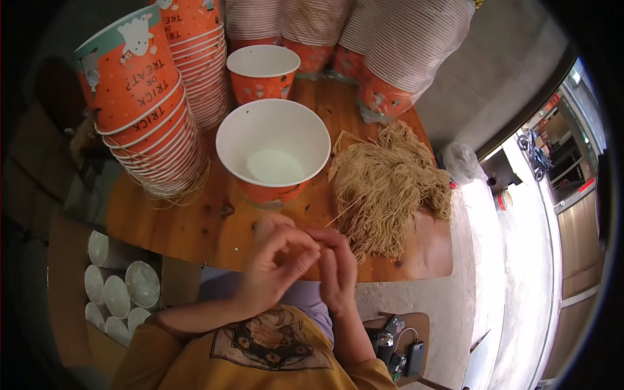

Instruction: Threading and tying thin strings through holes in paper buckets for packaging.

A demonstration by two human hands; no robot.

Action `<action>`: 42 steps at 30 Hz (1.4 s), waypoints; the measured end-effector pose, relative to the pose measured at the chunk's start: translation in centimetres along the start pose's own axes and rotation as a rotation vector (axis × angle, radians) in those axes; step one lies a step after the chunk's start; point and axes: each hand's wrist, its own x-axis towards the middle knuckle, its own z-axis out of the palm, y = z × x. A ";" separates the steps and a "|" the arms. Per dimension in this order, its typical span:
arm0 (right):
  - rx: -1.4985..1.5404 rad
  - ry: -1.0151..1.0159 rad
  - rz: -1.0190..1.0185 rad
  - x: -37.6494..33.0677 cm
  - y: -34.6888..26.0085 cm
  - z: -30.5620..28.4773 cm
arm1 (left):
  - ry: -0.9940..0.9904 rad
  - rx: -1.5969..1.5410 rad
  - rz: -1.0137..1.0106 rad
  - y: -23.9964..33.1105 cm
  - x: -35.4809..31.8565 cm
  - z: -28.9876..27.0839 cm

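Left hand [276, 260]: over the near edge of the bench [188, 227], fingers curled, thumb and forefinger pinched together against the right hand's fingertips. What it pinches is too fine to make out; likely a single string.

Right hand [338, 266]: just beside the left, touching it, fingers bent inward in the same pinch. A thin pale string [339, 214] runs from the fingertips up toward the pile.

String pile [387, 188]: tan, tangled heap on the bench, just beyond and to the right of the hands, its near end close to the right hand.

Open cup [273, 153]: large paper cup, white inside, orange outside, upright on the bench straight beyond the hands, left of the string pile, apart from both hands.

Small cup [263, 71]: same kind, upright, behind the open cup.

Left stack [146, 110]: nested orange printed cups, leaning, at the bench's far left; loose strings hang at its base.

Rear stacks [390, 45]: several rows of nested cups, partly wrapped in clear film, along the far edge.

Box [120, 286]: below the bench at left, holding white cups seen from above.

Stool [403, 344]: at lower right, carrying small dark devices and a cable.
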 end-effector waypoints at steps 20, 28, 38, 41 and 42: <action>0.115 0.168 0.247 2.3 -1.0 1.3 | 0.029 -0.193 -0.162 0.0 2.8 -1.5; 0.167 0.308 0.225 4.2 2.0 1.8 | 0.094 0.936 0.604 1.4 5.0 -3.3; 0.272 0.453 0.194 5.7 3.6 4.2 | -0.175 0.825 0.238 2.2 7.6 -4.0; 0.231 0.446 0.222 5.3 3.1 4.0 | -0.190 0.761 0.176 2.6 7.4 -3.8; 0.234 0.446 0.223 5.2 3.1 4.0 | -0.195 0.764 0.169 2.7 7.3 -3.8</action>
